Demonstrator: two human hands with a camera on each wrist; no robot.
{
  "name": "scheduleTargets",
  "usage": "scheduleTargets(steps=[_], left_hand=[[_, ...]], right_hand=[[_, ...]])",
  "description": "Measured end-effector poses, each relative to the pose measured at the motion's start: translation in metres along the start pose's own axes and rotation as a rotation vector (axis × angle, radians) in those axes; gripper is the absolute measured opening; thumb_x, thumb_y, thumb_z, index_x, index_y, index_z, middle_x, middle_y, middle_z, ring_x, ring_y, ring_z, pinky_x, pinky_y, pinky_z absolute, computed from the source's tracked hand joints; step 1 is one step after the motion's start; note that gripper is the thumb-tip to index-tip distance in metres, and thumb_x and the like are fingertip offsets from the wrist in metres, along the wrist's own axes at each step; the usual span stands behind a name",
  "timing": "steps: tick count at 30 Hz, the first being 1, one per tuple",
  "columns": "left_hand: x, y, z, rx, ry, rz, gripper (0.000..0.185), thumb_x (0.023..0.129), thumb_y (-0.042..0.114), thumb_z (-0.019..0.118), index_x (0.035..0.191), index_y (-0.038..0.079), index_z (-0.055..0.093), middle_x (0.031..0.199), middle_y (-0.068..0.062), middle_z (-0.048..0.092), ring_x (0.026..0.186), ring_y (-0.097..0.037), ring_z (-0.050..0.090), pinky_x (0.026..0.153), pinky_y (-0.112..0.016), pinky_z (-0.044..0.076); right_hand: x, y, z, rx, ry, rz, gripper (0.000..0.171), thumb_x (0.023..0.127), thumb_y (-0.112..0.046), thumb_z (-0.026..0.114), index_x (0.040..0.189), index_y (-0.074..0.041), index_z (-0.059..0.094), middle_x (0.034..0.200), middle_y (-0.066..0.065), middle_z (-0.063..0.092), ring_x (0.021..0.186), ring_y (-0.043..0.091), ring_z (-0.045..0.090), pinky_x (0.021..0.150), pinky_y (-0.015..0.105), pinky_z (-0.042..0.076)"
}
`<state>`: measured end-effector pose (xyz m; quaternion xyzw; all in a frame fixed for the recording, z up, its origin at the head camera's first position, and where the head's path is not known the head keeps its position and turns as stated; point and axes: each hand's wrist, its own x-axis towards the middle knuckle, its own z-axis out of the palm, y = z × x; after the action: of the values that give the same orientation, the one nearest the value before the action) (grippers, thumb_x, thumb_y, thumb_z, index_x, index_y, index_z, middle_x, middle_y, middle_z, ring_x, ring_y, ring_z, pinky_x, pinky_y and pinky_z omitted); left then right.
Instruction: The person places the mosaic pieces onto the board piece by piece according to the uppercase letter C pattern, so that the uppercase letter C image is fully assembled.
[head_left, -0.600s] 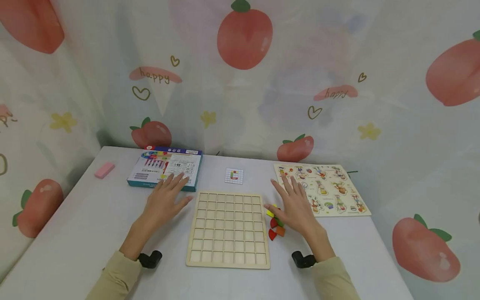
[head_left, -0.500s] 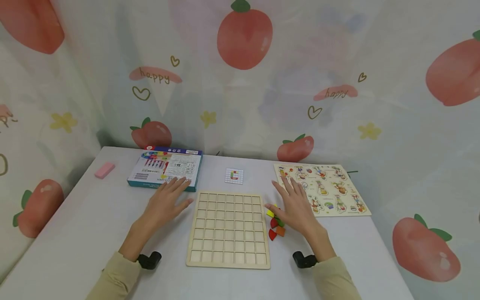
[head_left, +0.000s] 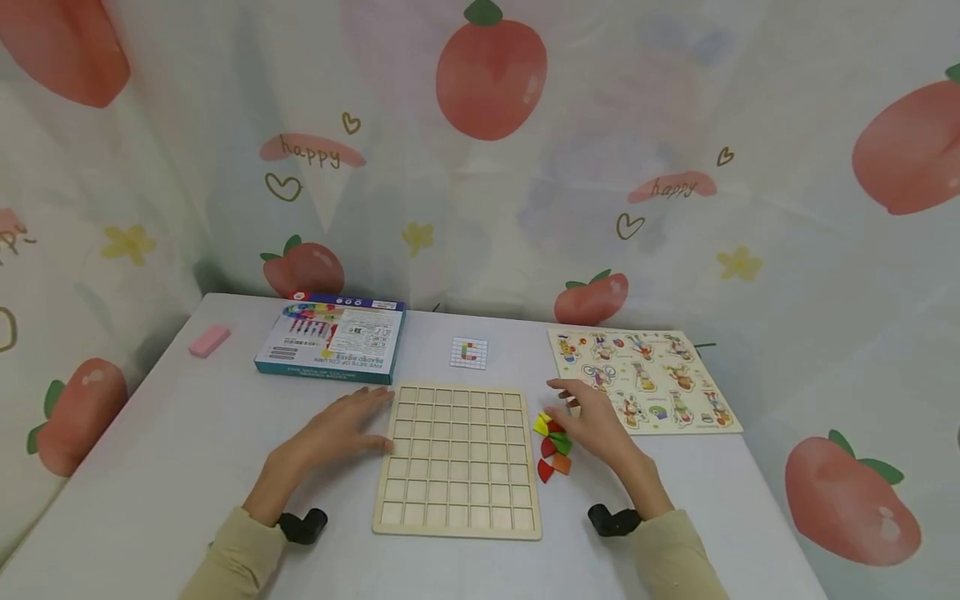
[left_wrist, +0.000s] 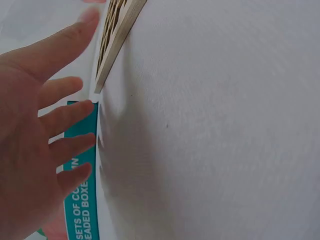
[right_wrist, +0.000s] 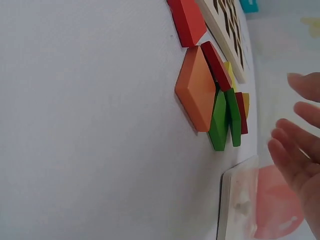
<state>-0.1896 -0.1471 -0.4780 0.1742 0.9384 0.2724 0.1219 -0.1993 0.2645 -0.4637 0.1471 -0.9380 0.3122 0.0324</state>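
Observation:
A wooden grid board [head_left: 456,534] lies flat in the middle of the table in the head view. My left hand [head_left: 333,429] is at its left edge, fingers extended, fingertips right at the rim. In the left wrist view the thumb and fingers are spread and hold nothing. My right hand [head_left: 597,423] hovers beside a small cluster of coloured wooden blocks right of the board. Its fingers bend loosely with nothing between them. The cluster has an orange block [right_wrist: 197,92], red blocks [right_wrist: 188,22], green blocks [right_wrist: 218,120] and yellow ones [head_left: 541,426], some partly overlapped by others.
A small pattern card [head_left: 468,353] lies behind the board. At the back left is a flat box [head_left: 360,342], with a pink block [head_left: 209,341] farther left. A picture puzzle board [head_left: 660,383] lies at the back right. A printed curtain [head_left: 480,208] hangs behind the table.
My left hand has come down and nearer, from over the flat box to the board's left edge. My right hand's fingers have bent and drawn back from the puzzle board toward the blocks.

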Motion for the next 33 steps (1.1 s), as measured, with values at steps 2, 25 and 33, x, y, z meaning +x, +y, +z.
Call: scheduleTargets(steps=[2, 25, 33], left_hand=[[0.001, -0.001, 0.003, -0.033, -0.028, -0.001, 0.097, 0.080, 0.049, 0.084, 0.158, 0.011, 0.041, 0.167, -0.011, 0.035, 0.156, -0.043, 0.022, 0.124, -0.064, 0.023], [0.002, 0.002, 0.014, -0.054, -0.036, -0.073, 0.100, 0.068, 0.037, 0.094, 0.154, 0.015, 0.049, 0.167, -0.006, 0.036, 0.157, -0.045, 0.019, 0.119, -0.072, 0.024], [0.003, 0.006, 0.012, -0.055, -0.024, -0.071, 0.098, 0.069, 0.035, 0.095, 0.154, 0.014, 0.049, 0.166, -0.007, 0.037, 0.156, -0.046, 0.019, 0.118, -0.073, 0.024]], right_hand=[[0.001, 0.002, 0.001, 0.044, 0.000, 0.020, 0.042, 0.095, -0.011, 0.074, 0.134, 0.001, 0.064, 0.128, 0.020, 0.069, 0.107, 0.033, 0.068, 0.093, 0.049, 0.060], [0.010, 0.000, 0.015, -0.018, -0.117, 0.225, 0.027, 0.091, -0.017, 0.079, 0.110, -0.001, 0.069, 0.080, 0.002, 0.062, 0.071, 0.014, 0.054, 0.062, 0.022, 0.047], [0.013, 0.001, 0.016, -0.048, -0.117, 0.207, 0.022, 0.092, -0.013, 0.077, 0.109, -0.002, 0.069, 0.080, 0.002, 0.061, 0.071, 0.014, 0.053, 0.062, 0.023, 0.047]])
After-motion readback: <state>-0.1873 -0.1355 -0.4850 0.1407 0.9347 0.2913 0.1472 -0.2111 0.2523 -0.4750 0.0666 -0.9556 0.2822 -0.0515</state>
